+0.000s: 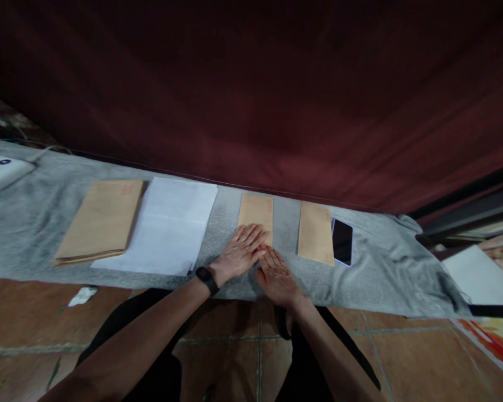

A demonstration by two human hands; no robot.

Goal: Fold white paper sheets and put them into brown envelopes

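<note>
A brown paper envelope [256, 207] with red print lies on the grey cloth, its near part covered by my hands. My left hand [241, 248] rests flat on it, fingers outstretched and pointing away to the right. Beside it, my right hand [276, 273] lies flat too, its fingertips meeting the left hand over the envelope's near end. Neither hand grips anything. Another brown envelope [316, 231] lies to the right, next to a dark-screened phone [342, 242]. On the left, white paper sheets [174, 223] lie beside a stack of brown envelopes [103, 218].
The grey cloth [373, 268] covers a long narrow surface. A dark red curtain [251, 111] hangs behind it. A white device [2, 173] with a cable sits far left. A crumpled white tissue [82, 296] lies on the tiled floor [411, 357].
</note>
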